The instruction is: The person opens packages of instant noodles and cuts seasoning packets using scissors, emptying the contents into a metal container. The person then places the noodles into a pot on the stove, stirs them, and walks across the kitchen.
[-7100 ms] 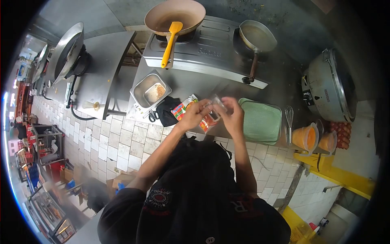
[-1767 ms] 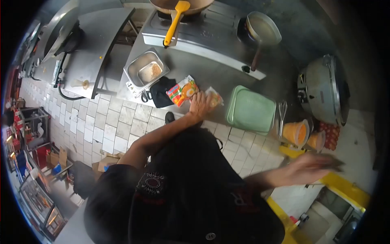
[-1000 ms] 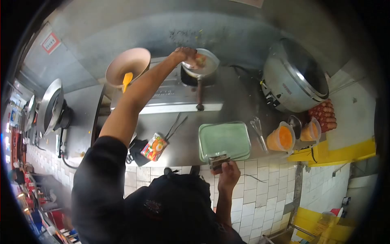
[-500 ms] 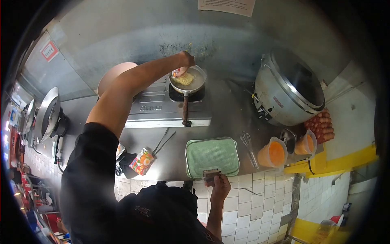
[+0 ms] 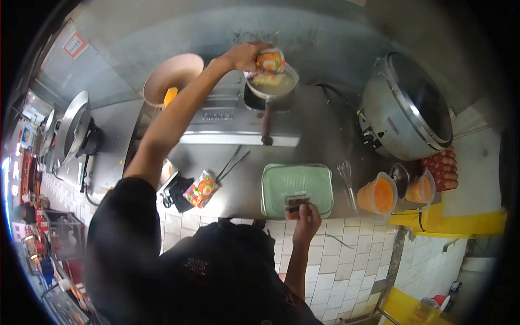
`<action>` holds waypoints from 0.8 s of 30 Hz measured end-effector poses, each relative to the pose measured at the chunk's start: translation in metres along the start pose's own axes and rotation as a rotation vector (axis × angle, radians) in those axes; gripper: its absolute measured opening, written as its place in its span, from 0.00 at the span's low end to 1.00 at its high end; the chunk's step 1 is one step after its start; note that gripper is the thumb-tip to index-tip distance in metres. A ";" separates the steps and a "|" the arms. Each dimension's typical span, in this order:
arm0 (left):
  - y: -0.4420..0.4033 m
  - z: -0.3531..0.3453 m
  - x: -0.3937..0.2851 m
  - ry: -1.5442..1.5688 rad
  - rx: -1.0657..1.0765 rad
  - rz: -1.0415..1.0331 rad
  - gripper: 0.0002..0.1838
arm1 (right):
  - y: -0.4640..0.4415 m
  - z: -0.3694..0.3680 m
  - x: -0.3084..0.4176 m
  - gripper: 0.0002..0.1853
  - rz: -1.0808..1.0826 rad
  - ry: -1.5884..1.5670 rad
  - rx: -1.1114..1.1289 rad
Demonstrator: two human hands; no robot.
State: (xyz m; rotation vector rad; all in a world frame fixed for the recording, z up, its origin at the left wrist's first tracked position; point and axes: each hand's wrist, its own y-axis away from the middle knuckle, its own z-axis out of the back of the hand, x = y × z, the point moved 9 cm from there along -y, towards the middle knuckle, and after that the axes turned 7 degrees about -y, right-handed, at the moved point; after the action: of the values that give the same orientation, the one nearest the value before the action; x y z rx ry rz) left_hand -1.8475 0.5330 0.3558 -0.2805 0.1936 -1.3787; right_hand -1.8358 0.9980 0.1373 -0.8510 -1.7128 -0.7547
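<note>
My left hand reaches over the stove and grips a colourful instant noodle packet, tilted above a saucepan. Pale noodles lie in the liquid in that pan, whose brown handle points toward me. Lower down, my right hand pinches small seasoning sachets over the front edge of a green tray. Another noodle packet rests on the counter to the left, beside dark tongs or chopsticks.
A pinkish pan sits left on the stove. Toward the right are a whisk, a jug of orange liquid, a second jug, a large rice cooker and stacked eggs. The counter's front edge borders the tiled floor.
My left hand has lifted and turned the noodle packet, so its printed face shows above the saucepan. The whole view has shifted. My right hand still holds the sachets by the tray.
</note>
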 end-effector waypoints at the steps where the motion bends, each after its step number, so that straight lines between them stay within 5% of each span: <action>1: 0.026 -0.010 -0.001 0.015 0.018 0.016 0.48 | -0.002 0.003 -0.001 0.08 -0.026 0.011 0.003; 3: 0.101 0.005 -0.020 0.453 -0.261 0.273 0.45 | -0.007 0.005 0.017 0.09 0.074 -0.017 -0.007; 10: 0.312 -0.155 -0.171 0.748 -0.006 0.624 0.49 | -0.015 -0.012 0.015 0.09 -0.044 -0.213 0.017; 12: 0.327 -0.152 -0.190 0.416 -0.133 0.581 0.51 | -0.020 -0.025 0.010 0.09 -0.086 -0.192 0.052; 17: 0.400 -0.129 -0.181 0.208 -0.179 0.828 0.56 | -0.024 -0.061 0.007 0.09 -0.087 -0.249 0.207; 19: 0.443 -0.139 -0.169 -0.071 0.094 1.061 0.61 | -0.024 -0.063 -0.005 0.09 -0.104 -0.258 0.206; 24: 0.465 -0.165 -0.148 -0.094 0.327 1.118 0.63 | -0.010 -0.076 -0.023 0.10 -0.162 -0.288 0.208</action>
State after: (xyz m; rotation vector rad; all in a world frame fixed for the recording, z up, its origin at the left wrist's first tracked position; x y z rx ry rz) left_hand -1.4883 0.7419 0.0514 0.0574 0.0214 -0.2726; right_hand -1.8000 0.9265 0.1344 -0.7076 -2.0965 -0.5659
